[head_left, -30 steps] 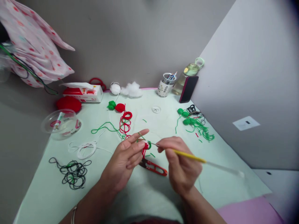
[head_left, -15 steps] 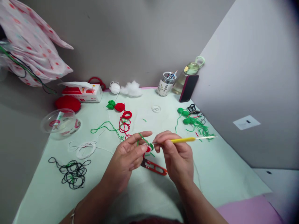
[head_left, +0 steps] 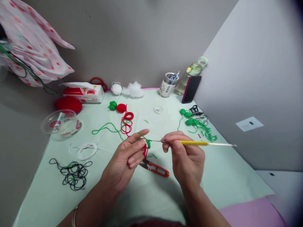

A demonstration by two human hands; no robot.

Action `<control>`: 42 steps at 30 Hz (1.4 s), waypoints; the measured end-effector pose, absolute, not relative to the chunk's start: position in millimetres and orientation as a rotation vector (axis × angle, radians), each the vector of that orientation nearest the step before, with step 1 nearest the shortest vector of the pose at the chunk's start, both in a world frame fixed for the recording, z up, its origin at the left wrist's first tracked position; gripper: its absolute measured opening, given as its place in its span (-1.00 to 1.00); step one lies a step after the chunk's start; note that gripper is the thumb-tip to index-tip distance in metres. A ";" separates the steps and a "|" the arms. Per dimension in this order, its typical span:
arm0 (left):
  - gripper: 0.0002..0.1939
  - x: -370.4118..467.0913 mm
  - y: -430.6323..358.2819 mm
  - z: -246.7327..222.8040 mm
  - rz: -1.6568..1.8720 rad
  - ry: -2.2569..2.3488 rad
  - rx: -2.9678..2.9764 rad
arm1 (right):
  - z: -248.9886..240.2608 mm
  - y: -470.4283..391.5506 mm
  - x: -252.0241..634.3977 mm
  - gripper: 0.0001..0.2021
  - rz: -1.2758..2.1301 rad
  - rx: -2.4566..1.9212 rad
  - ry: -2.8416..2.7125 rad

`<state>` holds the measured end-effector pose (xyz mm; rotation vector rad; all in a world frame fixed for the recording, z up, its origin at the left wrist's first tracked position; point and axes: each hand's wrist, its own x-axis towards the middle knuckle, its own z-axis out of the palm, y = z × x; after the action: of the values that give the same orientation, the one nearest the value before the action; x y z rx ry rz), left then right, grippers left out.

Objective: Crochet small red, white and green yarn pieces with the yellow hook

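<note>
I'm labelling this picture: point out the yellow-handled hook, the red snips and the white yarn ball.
Yellow-handled hook [head_left: 194, 143]: head view, on the yellow handle.
Red snips [head_left: 152, 167]: head view, on the red body.
White yarn ball [head_left: 116, 89]: head view, on its middle.

Left hand [head_left: 125, 159] pinching crochet piece [head_left: 148, 144]; right hand [head_left: 188, 157] gripping yellow hook [head_left: 195, 143].

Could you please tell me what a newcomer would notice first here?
Probably the yellow hook in the right hand, its tip at the small yarn piece in the left hand. Next, perhaps the tangled black cord at left on the table, and the pink cloth hanging upper left.
</note>
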<state>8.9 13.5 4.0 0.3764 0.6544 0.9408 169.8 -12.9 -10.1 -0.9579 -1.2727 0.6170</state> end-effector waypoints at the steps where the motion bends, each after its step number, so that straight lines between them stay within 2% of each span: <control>1: -0.65 8.6 13.5 4.3 0.961 0.670 0.400 | -9.9 -11.1 170.1 -0.79 0.713 -0.929 -1.227; 7: -0.65 11.9 9.4 -1.3 0.966 0.740 0.603 | -12.4 -9.4 168.9 -0.84 0.902 -0.953 -1.191; 11: -0.68 10.9 9.5 -1.8 0.971 0.749 0.619 | -14.7 -8.6 171.4 -0.81 1.052 -0.877 -1.038; 14: -0.69 9.1 9.8 0.2 0.981 0.761 0.643 | -13.7 -9.5 171.7 -0.78 1.044 -0.866 -1.054; 17: -0.68 8.8 8.6 1.1 1.002 0.807 0.702 | -11.4 -13.9 170.0 -0.79 0.864 -0.943 -1.200; 22: -0.68 13.5 1.4 0.0 1.120 0.963 0.842 | -10.1 -21.7 164.2 -0.75 0.307 -0.959 -1.632; 25: -0.56 16.1 -1.3 0.2 1.142 0.943 0.801 | -11.2 -24.4 162.0 -0.74 0.043 -1.049 -1.781; 27: -0.45 15.4 0.8 1.8 1.030 0.851 0.688 | -11.4 -25.0 162.9 -0.73 -0.017 -1.107 -1.786; 29: -0.41 12.6 5.4 4.5 0.915 0.754 0.559 | -10.8 -23.7 165.2 -0.73 0.066 -1.087 -1.705; 33: -0.53 6.9 11.6 8.4 0.919 0.698 0.491 | -8.9 -15.7 167.8 -0.76 0.579 -0.908 -1.320; 35: -0.56 7.2 10.1 7.7 0.913 0.711 0.548 | -8.4 -12.8 166.1 -0.78 0.731 -0.881 -1.249; 37: -0.58 9.5 7.1 5.6 0.932 0.747 0.610 | -8.7 -13.1 163.6 -0.79 0.707 -0.927 -1.297; 42: -0.58 15.2 4.9 0.5 0.984 0.760 0.567 | -13.8 -22.4 163.0 -0.68 0.318 -1.056 -1.600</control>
<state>15.2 4.9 0.5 0.5669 0.7602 0.9840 163.0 -22.4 -13.8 -1.0562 -1.6002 0.3177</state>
